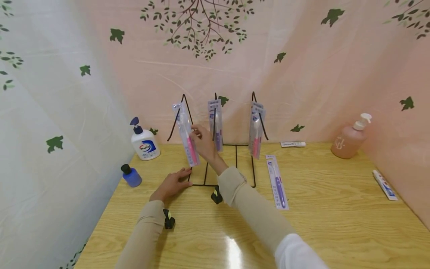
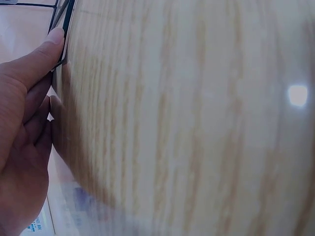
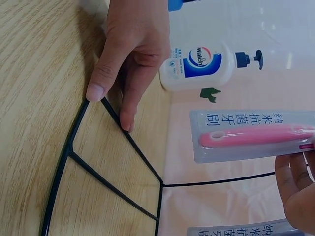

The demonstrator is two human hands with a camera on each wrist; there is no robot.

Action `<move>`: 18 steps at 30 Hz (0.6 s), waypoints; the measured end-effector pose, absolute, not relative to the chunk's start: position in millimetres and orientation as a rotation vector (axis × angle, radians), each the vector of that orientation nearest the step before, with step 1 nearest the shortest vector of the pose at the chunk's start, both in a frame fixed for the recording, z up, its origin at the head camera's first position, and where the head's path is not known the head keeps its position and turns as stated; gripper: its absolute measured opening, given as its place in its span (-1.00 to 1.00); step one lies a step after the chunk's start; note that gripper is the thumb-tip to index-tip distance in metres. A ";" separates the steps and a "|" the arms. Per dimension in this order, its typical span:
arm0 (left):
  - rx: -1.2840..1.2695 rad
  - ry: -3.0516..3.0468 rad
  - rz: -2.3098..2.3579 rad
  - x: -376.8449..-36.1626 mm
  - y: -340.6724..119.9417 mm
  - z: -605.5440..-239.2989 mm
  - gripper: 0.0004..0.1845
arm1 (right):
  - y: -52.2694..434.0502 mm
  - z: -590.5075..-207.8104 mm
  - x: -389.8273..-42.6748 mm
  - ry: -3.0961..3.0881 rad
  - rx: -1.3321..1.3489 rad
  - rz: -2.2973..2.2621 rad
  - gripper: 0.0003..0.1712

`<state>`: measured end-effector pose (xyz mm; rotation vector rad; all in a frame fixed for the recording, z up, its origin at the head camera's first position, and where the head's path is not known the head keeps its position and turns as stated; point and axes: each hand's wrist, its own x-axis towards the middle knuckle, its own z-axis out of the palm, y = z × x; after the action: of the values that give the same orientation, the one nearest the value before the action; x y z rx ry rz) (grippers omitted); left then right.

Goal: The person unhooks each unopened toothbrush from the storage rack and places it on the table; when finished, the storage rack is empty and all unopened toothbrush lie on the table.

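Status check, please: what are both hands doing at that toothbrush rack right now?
Left hand pressing rack base to table. Right hand in a finger grip on hanging pink toothbrush pack. Nothing in the way.

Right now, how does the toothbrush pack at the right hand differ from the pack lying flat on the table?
The held pack hangs upright from the rack and holds a pink brush; the right hand pinches it. The flat pack lies on the table, untouched, with a purple brush. Both are clear blister packs with a printed card.
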<state>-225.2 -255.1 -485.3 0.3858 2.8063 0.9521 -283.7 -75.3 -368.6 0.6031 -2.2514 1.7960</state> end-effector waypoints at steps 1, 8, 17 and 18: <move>0.393 2.812 0.940 -225.3 -255.2 -485.5 -0.37 | -74.7 -368.7 -282.8 -2.252 0.610 1.796 -0.67; 0.398 2.811 0.959 -225.6 -255.6 -487.5 -0.36 | -70.1 -370.4 -276.9 -2.225 0.683 1.851 -0.67; 0.391 2.807 0.960 -225.4 -255.2 -486.8 -0.35 | -63.5 -373.7 -268.3 -2.266 0.752 1.760 -0.68; 0.388 2.806 0.958 -225.4 -255.4 -486.7 -0.35 | -63.0 -373.7 -267.0 -2.271 0.756 1.755 -0.68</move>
<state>-225.4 -255.4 -486.7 0.3881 2.8058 0.9580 -267.0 -63.0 -373.7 0.7555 -2.2707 1.7555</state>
